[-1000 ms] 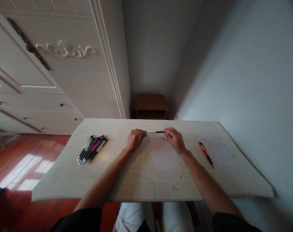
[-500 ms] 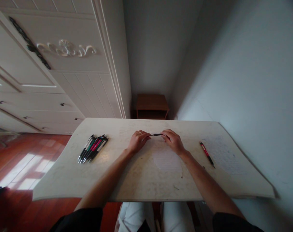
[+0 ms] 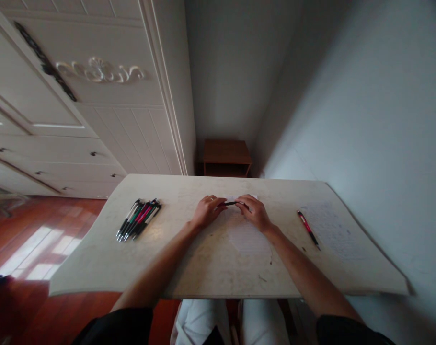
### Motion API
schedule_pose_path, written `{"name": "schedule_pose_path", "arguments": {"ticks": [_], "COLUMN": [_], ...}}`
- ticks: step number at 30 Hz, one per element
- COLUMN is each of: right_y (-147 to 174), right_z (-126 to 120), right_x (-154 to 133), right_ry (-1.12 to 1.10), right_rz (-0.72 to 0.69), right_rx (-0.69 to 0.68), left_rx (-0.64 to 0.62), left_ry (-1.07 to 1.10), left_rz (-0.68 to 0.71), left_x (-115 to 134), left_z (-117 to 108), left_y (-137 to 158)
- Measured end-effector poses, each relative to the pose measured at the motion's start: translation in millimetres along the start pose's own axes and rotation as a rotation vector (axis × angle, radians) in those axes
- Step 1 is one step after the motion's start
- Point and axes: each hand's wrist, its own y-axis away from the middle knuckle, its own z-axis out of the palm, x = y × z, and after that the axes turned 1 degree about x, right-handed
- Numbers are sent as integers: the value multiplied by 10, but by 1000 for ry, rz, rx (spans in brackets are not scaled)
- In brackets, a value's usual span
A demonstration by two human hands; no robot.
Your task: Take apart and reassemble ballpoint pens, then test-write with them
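Note:
Between my two hands a slim pen (image 3: 230, 203) with a black grip is held level, above the far middle of the table. My left hand (image 3: 206, 211), with a ring on one finger, pinches its left end. The fingers of my right hand (image 3: 254, 211) are closed on its right end, so both ends are mostly hidden. Under and just in front of the hands lies a sheet of lined paper (image 3: 248, 237).
A bunch of pens (image 3: 139, 220) in several colours lies at the table's left. Toward the right are a red and black pen (image 3: 308, 230) and a sheet covered in handwriting (image 3: 335, 232). The pale table (image 3: 106, 273) stands near a wall (image 3: 390, 143); a brown stand (image 3: 227, 152) is beyond.
My hands have come slightly closer together on the pen, and less of its length shows between them. The pens and papers lie where they were.

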Motion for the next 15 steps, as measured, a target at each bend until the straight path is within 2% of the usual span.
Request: {"name": "schedule_pose_path", "arguments": {"ticks": [8, 15], "right_y": [15, 27], "right_z": [38, 85], "right_x": [-10, 4], "right_ry": [-14, 58], "right_rz": [47, 96], "right_rx": [-7, -7], "left_rx": [11, 101], "left_ry": [-11, 1], "left_rz": [4, 60], "left_x": [14, 1], "left_z": [-18, -25], "left_y": [-2, -11]}}
